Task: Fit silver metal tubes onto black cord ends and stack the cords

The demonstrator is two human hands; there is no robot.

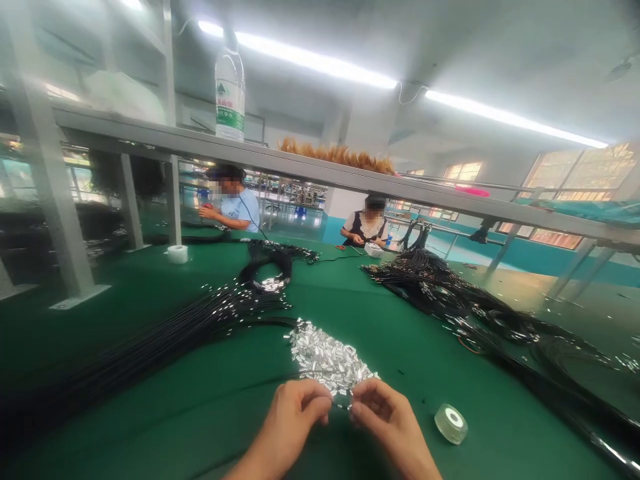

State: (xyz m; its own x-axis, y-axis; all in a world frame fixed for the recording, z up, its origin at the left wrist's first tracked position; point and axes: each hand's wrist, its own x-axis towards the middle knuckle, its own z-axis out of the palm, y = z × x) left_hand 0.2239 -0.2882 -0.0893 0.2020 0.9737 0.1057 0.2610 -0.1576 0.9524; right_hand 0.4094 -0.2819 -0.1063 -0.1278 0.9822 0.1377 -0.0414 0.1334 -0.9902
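A heap of small silver metal sleeves (327, 357) lies on the green tabletop in front of me. At its near edge my left hand (300, 413) is closed, thumb against the fingers. Facing it across a small gap, my right hand (383, 413) is closed in a pinch as well. What either pinch holds is too small and hidden to make out. A few sleeves show in the gap between the fingertips. To the left runs a long bundle of black cables (165, 340) with silver tips, and one thin cable passes behind my left hand.
A roll of clear tape (451, 424) lies right of my right hand. More black cables (450, 293) cover the right side. A white roll (177, 254) sits near the shelf legs. Overhead, a metal shelf (320, 167) carries a water bottle (230, 97). Two people sit beyond the table.
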